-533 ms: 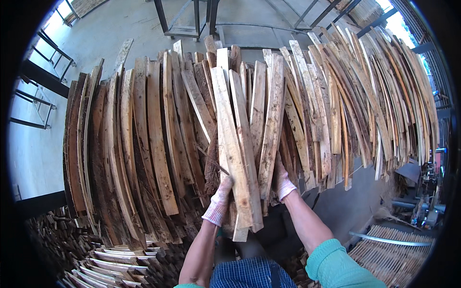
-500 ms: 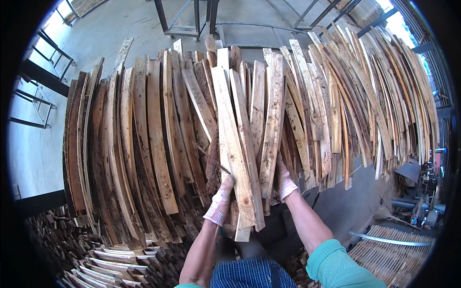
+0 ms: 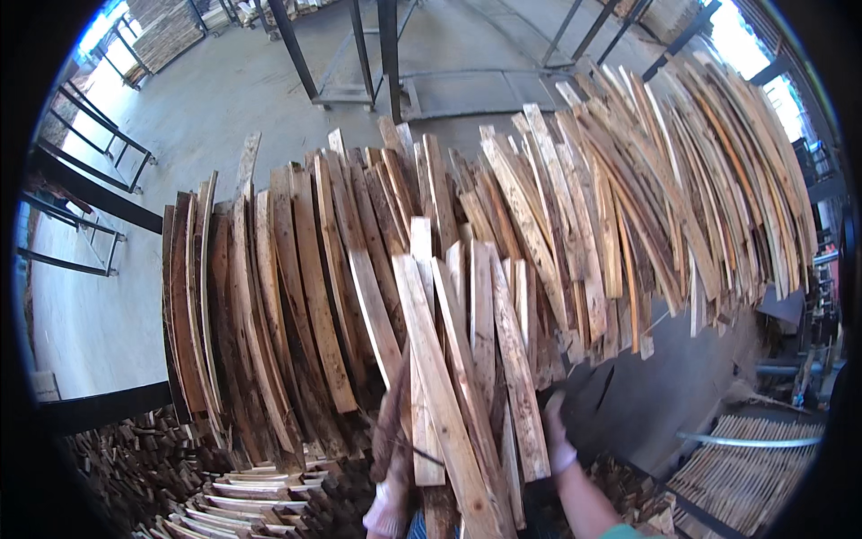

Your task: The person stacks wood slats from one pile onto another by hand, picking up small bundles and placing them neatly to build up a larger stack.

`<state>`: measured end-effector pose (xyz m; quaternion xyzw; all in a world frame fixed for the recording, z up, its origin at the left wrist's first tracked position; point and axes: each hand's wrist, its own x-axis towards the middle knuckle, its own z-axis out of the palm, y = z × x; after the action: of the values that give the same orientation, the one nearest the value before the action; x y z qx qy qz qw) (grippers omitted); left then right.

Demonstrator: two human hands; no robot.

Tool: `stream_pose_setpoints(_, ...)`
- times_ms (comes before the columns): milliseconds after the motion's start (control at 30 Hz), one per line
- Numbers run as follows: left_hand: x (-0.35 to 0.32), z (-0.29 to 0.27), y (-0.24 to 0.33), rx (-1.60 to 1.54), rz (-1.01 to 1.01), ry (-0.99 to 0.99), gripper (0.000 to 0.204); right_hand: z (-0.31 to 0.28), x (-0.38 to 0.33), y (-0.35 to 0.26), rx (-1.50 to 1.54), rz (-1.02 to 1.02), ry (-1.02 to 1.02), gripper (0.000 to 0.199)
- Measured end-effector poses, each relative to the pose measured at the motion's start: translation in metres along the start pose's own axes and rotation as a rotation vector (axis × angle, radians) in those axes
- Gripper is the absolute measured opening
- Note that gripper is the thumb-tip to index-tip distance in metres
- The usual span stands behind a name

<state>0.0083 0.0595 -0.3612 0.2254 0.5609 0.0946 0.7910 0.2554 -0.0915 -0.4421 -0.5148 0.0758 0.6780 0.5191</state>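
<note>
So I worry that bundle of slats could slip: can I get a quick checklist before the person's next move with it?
1. Left hand on the bundle of wooden slats: ok, gloved, at its lower end.
2. Right hand on the bundle: ok, gloved, against its right edge.
3. Slats lined up in the bundle: not ok, ends staggered and fanned.
4. Grip firmness: cannot tell, the slats hide the fingers.
5. Leaning row of slats behind: ok, it stands propped in place.
6. Footing below: cannot tell, the stacked slats lie close by and the feet are hidden.
</note>
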Motion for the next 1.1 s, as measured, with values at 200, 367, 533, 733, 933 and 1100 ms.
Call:
stream_pose_setpoints(200, 0.047, -0.008, -0.064, 0.088, 0.003, -0.048, 0.101, -0.061, 0.073, 0.031, -0.037, -0.159, 0.159, 0.063)
stream_pose_setpoints(367, -0.036, 0.007, -0.014, 0.049, 0.021, -0.114, 0.085, 0.03, 0.0, 0.012, 0.029, -0.048, 0.18, 0.06)
stream_pose_setpoints(533, -0.094, -0.009, -0.016, 0.086, 0.254, -0.138, 0.112, 0.093, -0.066, 0.005, 0.056, -0.077, 0.128, 0.061)
stream_pose_setpoints(733, -0.157, -0.016, 0.013, 0.11, 0.535, -0.003, 0.136, 0.168, -0.101, -0.044, -0.046, -0.263, -0.13, 0.074)
stream_pose_setpoints(933, -0.272, 0.006, 0.081, -0.051, 0.857, 0.048, 0.125, 0.274, -0.168, -0.108, -0.261, -0.37, -0.377, 0.076)
stream_pose_setpoints(1100, -0.347, 0.007, 0.1, 0.004, 1.033, 0.246, 0.119, 0.35, -0.206, -0.143, -0.296, -0.452, -0.649, 0.066)
